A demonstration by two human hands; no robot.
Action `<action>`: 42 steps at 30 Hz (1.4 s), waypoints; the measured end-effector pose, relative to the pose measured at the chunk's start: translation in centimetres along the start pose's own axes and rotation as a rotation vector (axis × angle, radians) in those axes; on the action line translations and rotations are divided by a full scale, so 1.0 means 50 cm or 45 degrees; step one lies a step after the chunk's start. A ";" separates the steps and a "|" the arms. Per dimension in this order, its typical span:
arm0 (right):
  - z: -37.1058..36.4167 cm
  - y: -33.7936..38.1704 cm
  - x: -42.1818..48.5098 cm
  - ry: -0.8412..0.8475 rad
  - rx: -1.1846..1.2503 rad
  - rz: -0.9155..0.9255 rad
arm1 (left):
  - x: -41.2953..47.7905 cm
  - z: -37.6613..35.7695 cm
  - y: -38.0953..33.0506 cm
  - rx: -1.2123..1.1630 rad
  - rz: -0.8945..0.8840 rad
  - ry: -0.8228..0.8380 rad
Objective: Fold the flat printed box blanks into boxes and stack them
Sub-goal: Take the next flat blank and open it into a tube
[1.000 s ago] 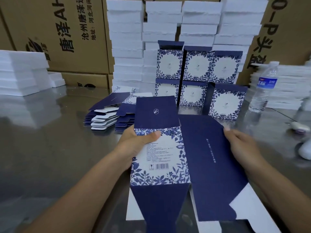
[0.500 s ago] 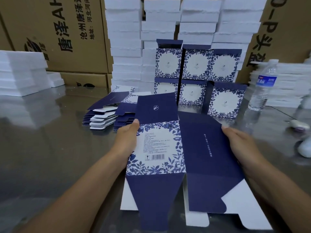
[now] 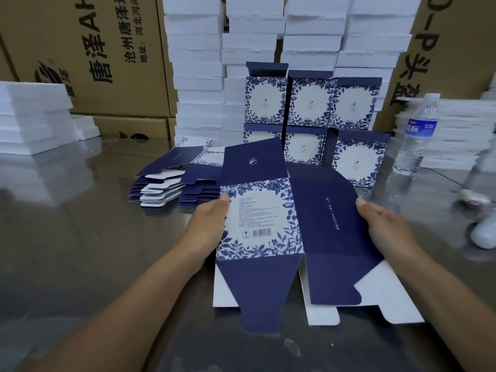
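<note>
Right now the left hand [image 3: 212, 224] and the right hand [image 3: 383, 226] are each pinching an outer edge of the box blank [image 3: 268, 218], thumbs lying on its printed face, fingers going out of sight behind, holding it half-opened over the steel table [image 3: 67, 237]. Squeezing unevenly is likely risking a crease off the score lines. The dangling bottom flaps are probably risking a snag on the table.

The box blank [image 3: 322, 200] hides part of the lower folded boxes [image 3: 303, 149]; its label print [image 3: 255, 218] is too small to read.
</note>
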State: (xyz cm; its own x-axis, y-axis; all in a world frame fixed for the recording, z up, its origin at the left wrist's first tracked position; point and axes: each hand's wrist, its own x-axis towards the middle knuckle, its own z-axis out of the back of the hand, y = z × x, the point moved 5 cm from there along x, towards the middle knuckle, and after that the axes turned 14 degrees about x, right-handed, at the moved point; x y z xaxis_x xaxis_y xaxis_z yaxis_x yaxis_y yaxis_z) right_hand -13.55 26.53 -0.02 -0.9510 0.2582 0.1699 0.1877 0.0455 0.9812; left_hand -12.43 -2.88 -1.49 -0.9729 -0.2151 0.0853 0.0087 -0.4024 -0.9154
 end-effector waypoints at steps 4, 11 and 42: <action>-0.021 -0.009 -0.010 0.081 0.035 -0.034 | 0.005 0.017 0.002 -0.073 0.036 -0.100; -0.029 -0.006 -0.014 0.187 -0.053 -0.072 | 0.002 0.022 -0.004 -0.214 0.041 -0.134; 0.004 0.006 -0.011 -0.037 -0.019 -0.041 | 0.000 0.005 -0.016 -0.133 -0.125 -0.006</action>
State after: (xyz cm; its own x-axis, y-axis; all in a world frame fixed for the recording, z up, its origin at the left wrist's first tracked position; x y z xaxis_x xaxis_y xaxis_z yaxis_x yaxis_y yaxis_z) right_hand -12.95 26.59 0.17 -0.9490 0.2848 0.1356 0.1530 0.0399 0.9874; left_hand -12.40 -2.76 -0.65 -0.9667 -0.1834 0.1784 -0.1111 -0.3273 -0.9384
